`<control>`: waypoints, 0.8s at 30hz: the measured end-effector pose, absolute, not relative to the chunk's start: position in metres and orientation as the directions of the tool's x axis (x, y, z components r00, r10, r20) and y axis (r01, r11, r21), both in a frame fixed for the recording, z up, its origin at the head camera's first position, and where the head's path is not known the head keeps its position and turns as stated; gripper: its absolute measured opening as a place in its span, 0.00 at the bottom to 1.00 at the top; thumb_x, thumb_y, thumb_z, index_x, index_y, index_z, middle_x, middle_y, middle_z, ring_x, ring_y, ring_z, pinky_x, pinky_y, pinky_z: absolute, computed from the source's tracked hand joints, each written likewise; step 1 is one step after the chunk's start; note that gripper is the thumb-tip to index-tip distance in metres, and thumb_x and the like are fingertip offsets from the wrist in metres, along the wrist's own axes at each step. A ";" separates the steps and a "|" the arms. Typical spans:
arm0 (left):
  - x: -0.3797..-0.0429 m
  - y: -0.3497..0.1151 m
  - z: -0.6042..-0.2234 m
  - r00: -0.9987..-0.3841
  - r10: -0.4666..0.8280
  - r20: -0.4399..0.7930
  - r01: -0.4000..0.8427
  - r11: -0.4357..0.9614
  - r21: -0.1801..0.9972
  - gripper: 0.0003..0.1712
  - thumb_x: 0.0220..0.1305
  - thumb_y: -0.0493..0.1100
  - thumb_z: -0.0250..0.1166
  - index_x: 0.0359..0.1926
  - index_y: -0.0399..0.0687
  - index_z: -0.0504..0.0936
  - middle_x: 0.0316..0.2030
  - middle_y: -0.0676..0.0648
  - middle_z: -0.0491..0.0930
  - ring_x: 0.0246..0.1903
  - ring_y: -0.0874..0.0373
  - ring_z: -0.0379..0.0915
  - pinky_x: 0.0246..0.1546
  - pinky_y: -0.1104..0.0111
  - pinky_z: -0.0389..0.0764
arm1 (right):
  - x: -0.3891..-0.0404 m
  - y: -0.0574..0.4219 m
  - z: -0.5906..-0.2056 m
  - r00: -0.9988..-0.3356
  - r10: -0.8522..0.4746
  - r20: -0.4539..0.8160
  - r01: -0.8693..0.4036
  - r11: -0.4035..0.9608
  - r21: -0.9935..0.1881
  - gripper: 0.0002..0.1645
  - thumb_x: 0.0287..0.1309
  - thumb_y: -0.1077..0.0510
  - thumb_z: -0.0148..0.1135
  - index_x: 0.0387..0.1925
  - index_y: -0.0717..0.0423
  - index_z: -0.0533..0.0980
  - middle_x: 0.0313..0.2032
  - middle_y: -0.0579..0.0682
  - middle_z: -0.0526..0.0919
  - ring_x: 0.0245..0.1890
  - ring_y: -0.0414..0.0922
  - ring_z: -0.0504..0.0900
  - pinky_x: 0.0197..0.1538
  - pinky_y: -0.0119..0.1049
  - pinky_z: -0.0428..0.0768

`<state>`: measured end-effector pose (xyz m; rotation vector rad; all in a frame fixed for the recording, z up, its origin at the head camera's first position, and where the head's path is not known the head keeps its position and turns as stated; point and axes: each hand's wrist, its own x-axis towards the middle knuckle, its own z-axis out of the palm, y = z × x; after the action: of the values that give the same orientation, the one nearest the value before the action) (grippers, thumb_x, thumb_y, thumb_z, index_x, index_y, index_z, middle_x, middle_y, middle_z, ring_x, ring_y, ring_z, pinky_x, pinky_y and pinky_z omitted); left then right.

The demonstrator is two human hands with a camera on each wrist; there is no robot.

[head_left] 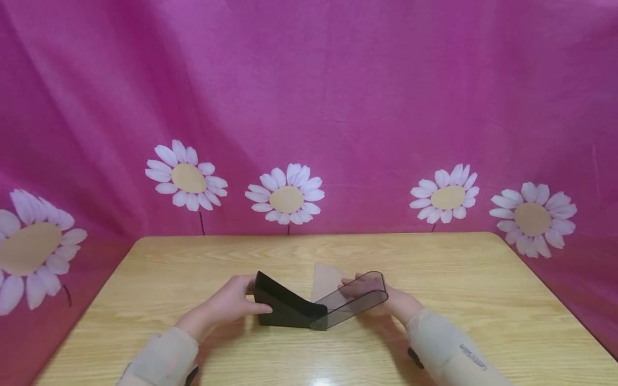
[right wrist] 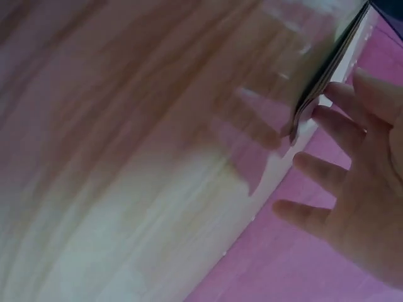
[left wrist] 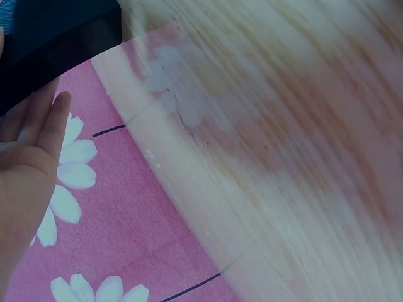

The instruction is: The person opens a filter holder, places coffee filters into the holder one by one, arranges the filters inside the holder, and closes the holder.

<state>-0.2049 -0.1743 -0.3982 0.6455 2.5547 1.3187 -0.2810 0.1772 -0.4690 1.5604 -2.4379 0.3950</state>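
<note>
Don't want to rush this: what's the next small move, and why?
Probably ease the tan sheet slightly toward the black case: the left hand grips the case, its smoky lid stands open, and the right hand has fingertips at the sheet. Whether it is pinched, I can't tell.
</note>
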 end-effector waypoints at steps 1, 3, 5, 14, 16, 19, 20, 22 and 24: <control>-0.205 -0.174 -0.398 -0.887 0.462 0.027 0.292 0.513 0.807 0.18 0.50 0.45 0.72 0.43 0.50 0.80 0.39 0.52 0.83 0.46 0.55 0.78 0.52 0.62 0.74 | -0.273 0.176 -0.456 -0.459 -0.825 0.329 -0.888 0.431 -0.157 0.16 0.62 0.54 0.54 0.49 0.48 0.80 0.48 0.47 0.84 0.48 0.40 0.81 0.52 0.33 0.75; -0.205 -0.175 -0.396 -0.888 0.458 0.027 0.293 0.520 0.802 0.18 0.50 0.45 0.72 0.43 0.50 0.80 0.39 0.52 0.83 0.47 0.54 0.78 0.53 0.60 0.74 | -0.263 0.178 -0.442 -0.510 -0.790 0.342 -0.854 0.512 -0.092 0.15 0.61 0.55 0.55 0.48 0.49 0.80 0.48 0.49 0.84 0.47 0.46 0.80 0.48 0.41 0.77; -0.205 -0.175 -0.395 -0.888 0.458 0.028 0.295 0.524 0.799 0.18 0.50 0.45 0.72 0.43 0.49 0.80 0.40 0.52 0.83 0.49 0.52 0.77 0.54 0.58 0.73 | -0.248 0.178 -0.416 -0.654 -0.733 0.187 -0.757 0.632 -0.168 0.15 0.60 0.56 0.56 0.47 0.52 0.80 0.48 0.53 0.83 0.48 0.53 0.79 0.45 0.51 0.76; -0.209 -0.169 -0.398 -0.893 0.449 0.008 0.261 0.505 0.823 0.19 0.50 0.45 0.72 0.44 0.52 0.80 0.40 0.53 0.83 0.48 0.55 0.77 0.54 0.58 0.72 | -0.249 0.205 -0.401 -0.846 -0.529 -0.068 -0.516 0.844 -0.147 0.08 0.59 0.58 0.56 0.34 0.55 0.80 0.35 0.53 0.83 0.39 0.54 0.82 0.40 0.50 0.79; -0.210 -0.168 -0.398 -0.893 0.449 0.007 0.262 0.508 0.821 0.19 0.50 0.45 0.72 0.44 0.51 0.80 0.40 0.53 0.83 0.47 0.56 0.77 0.54 0.58 0.73 | -0.252 0.213 -0.401 -0.854 -0.512 -0.088 -0.498 0.855 -0.142 0.06 0.57 0.58 0.58 0.29 0.55 0.79 0.30 0.51 0.82 0.34 0.50 0.81 0.37 0.46 0.79; -0.212 -0.167 -0.398 -0.896 0.444 -0.004 0.253 0.518 0.817 0.19 0.50 0.45 0.72 0.45 0.51 0.80 0.40 0.53 0.83 0.47 0.56 0.77 0.54 0.58 0.73 | -0.255 0.225 -0.399 -0.863 -0.490 -0.120 -0.468 0.867 -0.170 0.09 0.57 0.56 0.59 0.29 0.57 0.81 0.31 0.53 0.84 0.34 0.51 0.82 0.40 0.46 0.80; -0.213 -0.166 -0.398 -0.897 0.442 -0.007 0.251 0.521 0.816 0.19 0.51 0.45 0.72 0.45 0.51 0.79 0.40 0.54 0.83 0.47 0.57 0.77 0.54 0.58 0.72 | -0.256 0.229 -0.399 -0.866 -0.484 -0.128 -0.460 0.870 -0.179 0.10 0.56 0.56 0.60 0.30 0.58 0.82 0.33 0.54 0.85 0.35 0.51 0.82 0.41 0.46 0.80; -0.214 -0.166 -0.398 -0.897 0.442 -0.008 0.253 0.529 0.810 0.19 0.51 0.45 0.72 0.45 0.51 0.79 0.40 0.54 0.82 0.46 0.57 0.77 0.54 0.58 0.73 | -0.258 0.236 -0.398 -0.871 -0.473 -0.132 -0.444 0.874 -0.197 0.12 0.56 0.57 0.60 0.33 0.62 0.83 0.34 0.56 0.85 0.36 0.51 0.83 0.43 0.45 0.80; -0.216 -0.165 -0.399 -0.895 0.446 -0.007 0.258 0.531 0.807 0.20 0.51 0.45 0.71 0.46 0.51 0.79 0.40 0.54 0.82 0.46 0.58 0.77 0.53 0.58 0.73 | -0.259 0.242 -0.397 -0.881 -0.454 -0.133 -0.419 0.879 -0.226 0.11 0.55 0.58 0.60 0.30 0.62 0.84 0.30 0.53 0.85 0.30 0.47 0.81 0.39 0.42 0.80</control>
<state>-0.2157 -0.1651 -0.3988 0.5962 2.5566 1.2958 -0.2595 0.2422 -0.3968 0.7555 -3.2223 0.3198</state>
